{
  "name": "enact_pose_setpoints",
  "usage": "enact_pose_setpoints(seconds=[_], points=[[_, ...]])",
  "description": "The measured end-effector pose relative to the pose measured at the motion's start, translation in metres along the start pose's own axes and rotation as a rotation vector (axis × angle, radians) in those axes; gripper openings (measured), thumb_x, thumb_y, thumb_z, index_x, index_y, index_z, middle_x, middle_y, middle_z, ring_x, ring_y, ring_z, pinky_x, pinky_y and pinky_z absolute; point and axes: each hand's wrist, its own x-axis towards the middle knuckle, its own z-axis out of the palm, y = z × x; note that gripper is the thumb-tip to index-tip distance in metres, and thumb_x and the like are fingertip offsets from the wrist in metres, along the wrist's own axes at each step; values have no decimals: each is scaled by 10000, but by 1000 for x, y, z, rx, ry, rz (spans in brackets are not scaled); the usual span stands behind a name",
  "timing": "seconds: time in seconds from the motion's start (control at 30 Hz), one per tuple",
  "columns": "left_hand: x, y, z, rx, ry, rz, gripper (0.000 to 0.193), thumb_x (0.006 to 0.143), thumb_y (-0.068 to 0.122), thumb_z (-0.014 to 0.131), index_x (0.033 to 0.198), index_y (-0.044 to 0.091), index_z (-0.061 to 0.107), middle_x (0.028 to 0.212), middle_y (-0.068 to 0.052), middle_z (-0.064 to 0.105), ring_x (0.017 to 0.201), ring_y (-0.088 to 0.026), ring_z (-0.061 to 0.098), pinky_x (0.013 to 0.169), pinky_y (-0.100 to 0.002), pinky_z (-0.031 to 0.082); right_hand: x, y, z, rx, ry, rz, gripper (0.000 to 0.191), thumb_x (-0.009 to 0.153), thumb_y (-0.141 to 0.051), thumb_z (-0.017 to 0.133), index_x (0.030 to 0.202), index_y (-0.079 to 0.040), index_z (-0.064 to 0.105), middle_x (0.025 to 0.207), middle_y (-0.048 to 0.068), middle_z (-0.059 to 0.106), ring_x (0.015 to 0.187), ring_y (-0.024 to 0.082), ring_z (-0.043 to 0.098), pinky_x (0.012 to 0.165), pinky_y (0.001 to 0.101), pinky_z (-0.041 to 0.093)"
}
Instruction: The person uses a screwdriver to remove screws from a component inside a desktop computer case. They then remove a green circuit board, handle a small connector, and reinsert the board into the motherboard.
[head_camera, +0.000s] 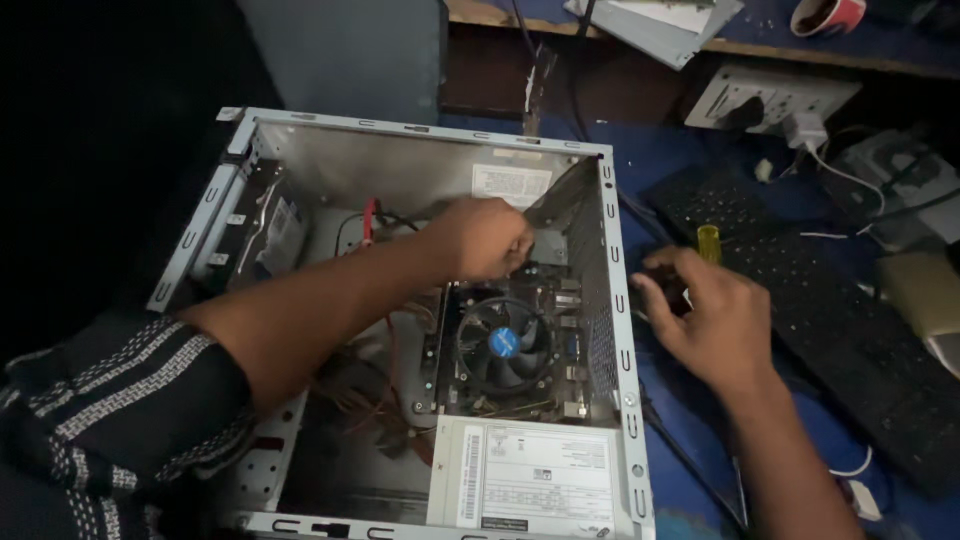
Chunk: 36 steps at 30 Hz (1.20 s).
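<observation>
Open grey metal PC case (612, 300) on blue table: fan (503, 345) mid-board. Left hand (485, 238) inside, fingers curled at far board edge, grip unclear. Right hand (705, 310) outside right wall, fingers closed on yellow-handled screwdriver (707, 243). Fastener stage, prob.; needs steady alignment.

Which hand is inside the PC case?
The left hand, closed above the fan inside the open case. The right hand is outside, holding a yellow-handled screwdriver.

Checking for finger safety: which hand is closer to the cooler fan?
Left. The left hand is inside the case, just above the fan; the right hand is outside the case wall, by the screwdriver.
</observation>
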Motion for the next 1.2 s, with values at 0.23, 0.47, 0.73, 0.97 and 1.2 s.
enact_pose_setpoints(seconds=[0.23,0.47,0.73,0.97,1.2], points=[[-2,8,-9,35,-55,-68,104,787,207,731,843,121,745,852,-72,757,860,-292,735,773,-437,569,-1,-1,-2,12,52,-55,184,906,-201,793,1026,-84,715,943,110,760,792,279,749,676,371,582],[-4,11,-10,8,-59,-56,111,789,213,730,858,127,750,872,-64,766,876,-275,737,780,-427,574,-3,3,-3,23,49,-31,181,900,-161,803,1043,-85,723,975,92,776,740,223,754,647,341,585],[-2,18,-15,59,-134,-105,118,807,220,729,873,123,749,886,-55,765,888,-259,739,804,-421,576,-2,4,-3,-5,46,-48,202,892,-150,816,1044,-83,701,967,78,777,757,213,760,632,331,583],[-3,21,-16,113,-132,-67,104,810,217,715,844,129,758,874,-72,752,894,-292,721,809,-446,563,-3,2,-5,10,73,-93,219,892,-135,812,1060,-75,685,996,82,772,825,231,763,678,338,587],[-5,25,-15,85,-102,-64,78,784,176,691,791,109,729,839,-83,742,883,-298,721,817,-448,568,-3,2,-5,-17,59,-77,228,876,-141,826,1048,-73,692,975,87,774,801,238,760,669,346,586]])
